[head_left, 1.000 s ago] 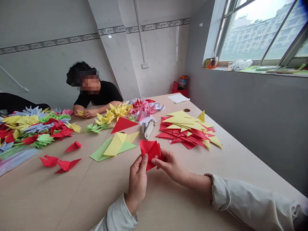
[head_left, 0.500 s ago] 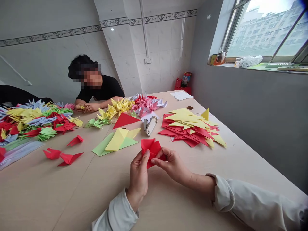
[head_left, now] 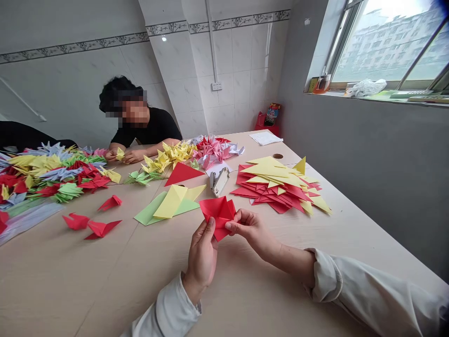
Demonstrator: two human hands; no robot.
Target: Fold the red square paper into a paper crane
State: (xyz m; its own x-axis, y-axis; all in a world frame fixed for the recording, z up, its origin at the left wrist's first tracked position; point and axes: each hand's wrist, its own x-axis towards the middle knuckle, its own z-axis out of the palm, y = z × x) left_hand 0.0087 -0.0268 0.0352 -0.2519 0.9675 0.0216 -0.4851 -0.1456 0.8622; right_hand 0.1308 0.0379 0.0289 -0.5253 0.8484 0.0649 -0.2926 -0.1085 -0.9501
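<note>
A folded red origami paper point(head_left: 218, 216) is sitting between the person's two hands, held up above the desk point(head_left: 105, 285) at its near side. The left hand point(head_left: 202, 256) is closing its grip on the paper's lower edge, with the thumb pressing on the near face. The right hand point(head_left: 249, 229) is pinching the paper's right side, its grip clamped together on the folds. Both sleeves are showing white at the bottom of the view.

Just beyond the hands, a green paper sheet point(head_left: 164, 210) is lying under a folded yellow paper point(head_left: 171, 202), and a silver stapler point(head_left: 219, 181) is resting further along, near a red paper triangle point(head_left: 183, 174). To the right, a loose pile of red and yellow paper triangles point(head_left: 277, 185) is spreading across the desk. Three small red paper cranes point(head_left: 100, 228) are lying at the left, beside a long heap of multicoloured paper cranes point(head_left: 52, 175).

Across the desk, a co-worker point(head_left: 140, 126) is leaning in, both hands point(head_left: 124, 156) working on a small yellow paper fold point(head_left: 120, 154), behind rows of yellow paper cranes point(head_left: 171, 154) and pink paper cranes point(head_left: 213, 152). Daylight is coming through a window point(head_left: 386, 42) on the right.
</note>
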